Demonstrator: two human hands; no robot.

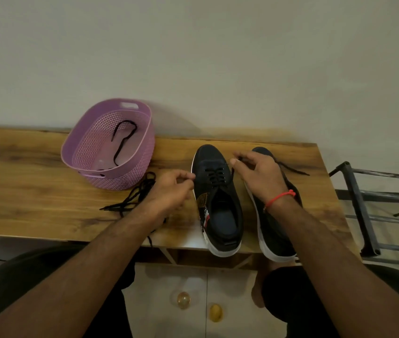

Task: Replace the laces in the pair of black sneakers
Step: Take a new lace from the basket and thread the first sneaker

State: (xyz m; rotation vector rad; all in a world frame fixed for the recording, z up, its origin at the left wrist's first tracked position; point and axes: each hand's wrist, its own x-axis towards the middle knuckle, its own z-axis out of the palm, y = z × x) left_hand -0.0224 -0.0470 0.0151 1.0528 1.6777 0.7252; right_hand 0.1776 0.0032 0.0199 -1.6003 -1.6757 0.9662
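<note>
At the surface centre, left hand and right hand each pinch curled fingers on the laced sneaker's lace ends; basket at ten o'clock.

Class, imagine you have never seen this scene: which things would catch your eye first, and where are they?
Probably the purple basket at the table's back left, with a black lace lying inside it. Next, the two black sneakers standing side by side at the right, with both hands working at the left one's lacing. A loose tangle of black laces lies in front of the basket.
</note>
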